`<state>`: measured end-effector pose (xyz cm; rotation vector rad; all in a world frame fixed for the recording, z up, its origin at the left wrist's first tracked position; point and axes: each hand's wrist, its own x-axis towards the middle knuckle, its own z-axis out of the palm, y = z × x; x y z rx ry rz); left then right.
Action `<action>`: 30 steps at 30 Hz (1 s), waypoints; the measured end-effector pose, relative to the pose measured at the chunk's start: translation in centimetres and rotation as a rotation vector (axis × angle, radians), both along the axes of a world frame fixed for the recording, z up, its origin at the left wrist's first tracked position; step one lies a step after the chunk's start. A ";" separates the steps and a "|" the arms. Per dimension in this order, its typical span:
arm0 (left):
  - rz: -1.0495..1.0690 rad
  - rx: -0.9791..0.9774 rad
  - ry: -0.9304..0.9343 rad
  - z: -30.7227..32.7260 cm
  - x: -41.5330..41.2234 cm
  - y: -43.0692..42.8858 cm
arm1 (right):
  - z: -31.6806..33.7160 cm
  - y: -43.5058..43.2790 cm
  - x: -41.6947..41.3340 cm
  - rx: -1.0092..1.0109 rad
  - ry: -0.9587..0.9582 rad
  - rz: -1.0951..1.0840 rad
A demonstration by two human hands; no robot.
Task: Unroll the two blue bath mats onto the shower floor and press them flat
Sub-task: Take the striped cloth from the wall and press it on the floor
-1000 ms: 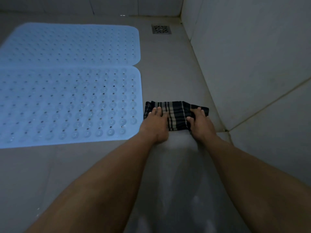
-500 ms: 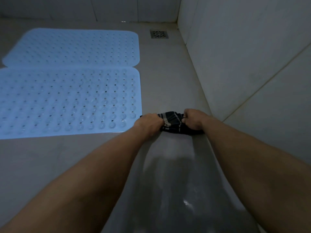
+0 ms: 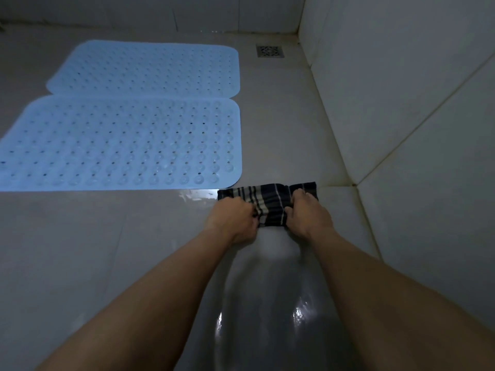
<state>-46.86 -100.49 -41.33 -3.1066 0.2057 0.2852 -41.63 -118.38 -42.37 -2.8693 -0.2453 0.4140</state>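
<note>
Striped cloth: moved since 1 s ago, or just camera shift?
Yes. The striped cloth was pulled toward the person: earlier it lay beside the right edge of the near blue mat; now it lies mostly past that mat's near-right corner.

No legible text or signs.

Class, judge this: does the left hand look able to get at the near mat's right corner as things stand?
Probably yes. The left hand grips the cloth close beside the near mat, with only bare floor between; it would need to release the cloth first.
</note>
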 end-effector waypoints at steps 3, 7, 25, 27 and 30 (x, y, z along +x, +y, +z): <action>0.104 -0.045 -0.138 0.3 0.3 -1.0 | 0.3 -0.3 -0.1 -0.067 -0.113 0.047; 0.193 -0.206 -0.057 -2.6 0.8 -3.4 | -1.1 -1.6 1.0 -0.039 -0.218 0.110; 0.407 -0.359 -0.027 -5.6 -2.4 4.8 | -3.7 6.0 -2.4 -0.116 -0.005 0.326; 0.403 -0.374 -0.051 -5.8 -3.5 7.1 | -3.9 8.0 -3.1 -0.106 -0.012 0.338; 0.427 -0.399 -0.081 -6.1 -4.7 10.4 | -3.8 11.3 -4.1 -0.089 -0.017 0.347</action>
